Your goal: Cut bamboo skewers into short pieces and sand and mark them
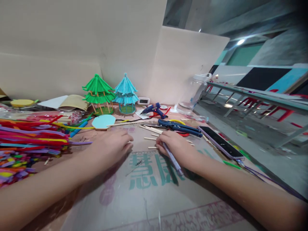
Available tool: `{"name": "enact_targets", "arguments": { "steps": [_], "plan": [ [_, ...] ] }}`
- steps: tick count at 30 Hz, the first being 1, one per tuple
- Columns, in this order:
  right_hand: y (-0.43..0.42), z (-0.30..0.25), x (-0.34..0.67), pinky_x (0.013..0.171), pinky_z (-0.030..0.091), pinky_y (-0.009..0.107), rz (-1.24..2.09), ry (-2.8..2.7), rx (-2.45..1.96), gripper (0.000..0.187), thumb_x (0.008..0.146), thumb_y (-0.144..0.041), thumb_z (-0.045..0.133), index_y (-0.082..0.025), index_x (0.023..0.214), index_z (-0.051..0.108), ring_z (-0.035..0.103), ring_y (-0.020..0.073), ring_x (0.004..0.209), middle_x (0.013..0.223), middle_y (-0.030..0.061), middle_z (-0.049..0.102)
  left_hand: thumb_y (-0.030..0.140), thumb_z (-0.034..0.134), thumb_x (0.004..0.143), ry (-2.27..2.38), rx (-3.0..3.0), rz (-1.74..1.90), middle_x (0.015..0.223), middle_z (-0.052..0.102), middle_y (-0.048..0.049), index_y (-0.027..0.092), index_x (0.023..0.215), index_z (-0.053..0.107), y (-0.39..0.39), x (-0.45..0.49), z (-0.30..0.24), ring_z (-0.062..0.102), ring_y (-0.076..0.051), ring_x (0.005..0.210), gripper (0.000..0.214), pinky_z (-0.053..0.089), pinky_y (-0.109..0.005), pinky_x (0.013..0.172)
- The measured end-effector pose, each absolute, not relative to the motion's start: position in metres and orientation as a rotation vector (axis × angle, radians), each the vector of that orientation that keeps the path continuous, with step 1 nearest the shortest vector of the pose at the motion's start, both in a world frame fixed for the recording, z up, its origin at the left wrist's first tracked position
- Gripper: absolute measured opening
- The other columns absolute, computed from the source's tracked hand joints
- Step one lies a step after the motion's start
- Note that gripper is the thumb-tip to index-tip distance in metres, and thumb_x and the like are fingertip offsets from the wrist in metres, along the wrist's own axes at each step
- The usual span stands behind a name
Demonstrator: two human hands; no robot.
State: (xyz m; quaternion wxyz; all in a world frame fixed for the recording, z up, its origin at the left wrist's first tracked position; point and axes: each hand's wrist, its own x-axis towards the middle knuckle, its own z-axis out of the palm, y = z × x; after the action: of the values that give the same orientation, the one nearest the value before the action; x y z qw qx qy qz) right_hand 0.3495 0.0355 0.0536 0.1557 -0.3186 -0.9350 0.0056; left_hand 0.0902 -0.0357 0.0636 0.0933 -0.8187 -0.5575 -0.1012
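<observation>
My right hand (175, 147) is closed around a pale purple pen (172, 160), which slants back toward me. Its fingertips come down beside several thin wooden sticks (154, 129) on a clear ruled mat (130, 205). To the left, my left hand (112, 142) rests low over the mat's edge, loosely curled. A gap shows between its thumb and index finger, with nothing visible in it. Just behind that hand lies a light blue octagonal piece (104, 122). Dark blue pliers (180, 126) lie beyond my right hand.
Pipe cleaners (33, 134) are heaped at left. Behind stand a green model pavilion (98, 93), a blue one (125, 93), a small digital clock (143, 101) and a glue gun (154, 109). A phone (220, 141) and a clear bottle (192, 93) sit at right, near the table edge.
</observation>
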Motion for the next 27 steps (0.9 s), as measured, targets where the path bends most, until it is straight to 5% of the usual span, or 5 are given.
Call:
{"name": "enact_targets", "arguments": {
  "steps": [27],
  "plan": [
    [0.032, 0.046, 0.342, 0.081, 0.046, 0.032, 0.240, -2.639, -0.626, 0.012, 0.097, -0.026, 0.060, -0.016, 0.098, 0.067, 0.058, 0.0208, 0.090, 0.095, 0.0081, 0.064, 0.027, 0.052, 0.096, -1.583, -2.588, -0.333, 0.092, 0.071, -0.0050, 0.020, 0.089, 0.071, -0.026, 0.092, 0.040, 0.064, -0.022, 0.086, 0.021, 0.044, -0.034, 0.076]
  ]
}}
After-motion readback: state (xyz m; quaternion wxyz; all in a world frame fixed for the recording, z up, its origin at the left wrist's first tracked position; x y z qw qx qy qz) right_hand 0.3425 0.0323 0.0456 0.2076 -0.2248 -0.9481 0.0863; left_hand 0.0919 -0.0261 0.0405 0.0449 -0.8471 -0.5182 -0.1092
